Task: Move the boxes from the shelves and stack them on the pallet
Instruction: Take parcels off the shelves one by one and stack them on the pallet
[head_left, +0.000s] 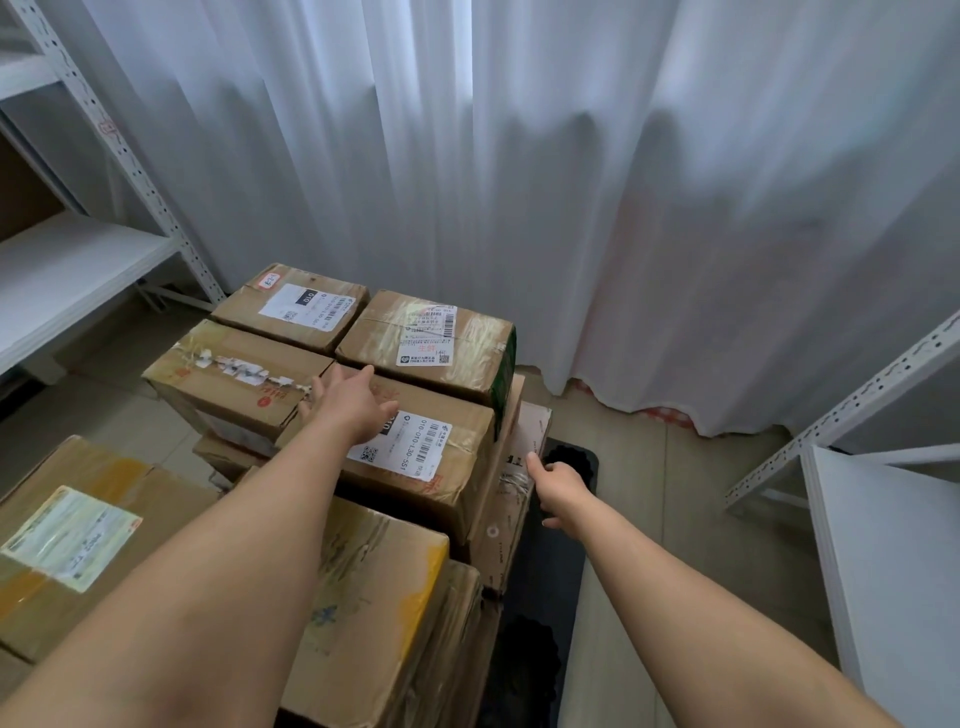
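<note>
Several brown cardboard boxes are stacked on a black pallet. My left hand lies flat, fingers straight, on top of a labelled box at the front of the top layer. Beside it sit a taped box, a box with a white label and a box with a green side. My right hand reaches to the right side of the stack, fingers loosely curled, touching the edge of a lower box. A large box with yellow tape stands nearer me.
White metal shelves stand at the left, another white shelf unit at the right. A white curtain hangs behind the stack. A large box with a label sits at the lower left. Tiled floor shows right of the pallet.
</note>
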